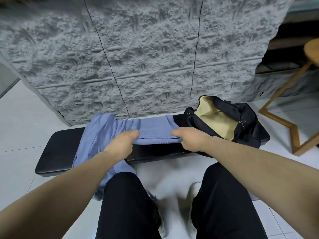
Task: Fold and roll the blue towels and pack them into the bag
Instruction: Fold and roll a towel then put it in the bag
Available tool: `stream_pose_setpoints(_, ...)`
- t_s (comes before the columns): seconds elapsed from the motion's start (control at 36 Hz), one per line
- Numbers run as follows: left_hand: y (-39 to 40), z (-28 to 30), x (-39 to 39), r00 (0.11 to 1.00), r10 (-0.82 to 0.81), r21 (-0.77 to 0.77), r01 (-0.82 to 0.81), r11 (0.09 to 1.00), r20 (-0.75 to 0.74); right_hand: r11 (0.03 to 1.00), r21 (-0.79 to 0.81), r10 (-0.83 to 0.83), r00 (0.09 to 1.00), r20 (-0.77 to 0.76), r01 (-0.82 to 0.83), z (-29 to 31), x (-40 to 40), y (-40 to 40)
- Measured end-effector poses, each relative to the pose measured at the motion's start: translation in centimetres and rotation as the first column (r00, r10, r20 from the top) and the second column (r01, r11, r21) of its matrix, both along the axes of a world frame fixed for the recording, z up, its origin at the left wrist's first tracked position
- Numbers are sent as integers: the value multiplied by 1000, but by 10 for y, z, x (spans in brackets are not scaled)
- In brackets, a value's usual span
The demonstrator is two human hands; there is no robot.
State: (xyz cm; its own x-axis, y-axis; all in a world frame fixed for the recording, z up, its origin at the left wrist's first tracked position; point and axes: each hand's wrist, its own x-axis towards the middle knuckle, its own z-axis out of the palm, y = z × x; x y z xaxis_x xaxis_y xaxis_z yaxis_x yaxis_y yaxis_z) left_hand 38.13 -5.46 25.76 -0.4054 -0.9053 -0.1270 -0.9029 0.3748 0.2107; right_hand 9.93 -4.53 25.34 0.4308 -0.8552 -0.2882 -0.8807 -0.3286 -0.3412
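Observation:
A folded blue towel (154, 130) lies across a black bench (57, 150) in front of me. My left hand (123, 143) grips its near left edge, and my right hand (190, 139) grips its near right edge, fingers curled over the fold. A second blue towel (96, 144) lies crumpled to the left and hangs off the bench front toward my knee. An open black bag (245, 118) with a tan lining stands at the right end of the bench, just beyond my right hand.
A grey textured wall panel (138, 57) rises directly behind the bench. A wooden stool frame (283, 114) stands on the white tile floor to the right. My legs in black trousers (127, 204) are below the bench.

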Motion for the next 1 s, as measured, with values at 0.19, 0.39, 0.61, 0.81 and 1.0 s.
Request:
stream_pose_setpoints(0.19,9,4,-6,999,-19,-6,19,1000,50,998,-64,-25,1000,-11,24,7,-5,11)
stream_pose_setpoints(0.39,20,-3,-4,983,-128,-134,145,980,128,990,-107,60,960,-272,-93,3,-5,16)
stream_pose_setpoints(0.61,28,-20,-2,980,-183,-265,196,944,74,967,-182,115,946,-303,-176,-4,-1,26)
stream_pose_setpoints(0.81,48,-29,-8,980,-51,-153,21,988,-193,994,-108,-7,999,-45,2,-10,-7,34)
stream_pose_setpoints(1.0,53,-38,-9,978,21,-73,-37,997,-210,987,-156,-23,1000,11,24,-16,-8,45)
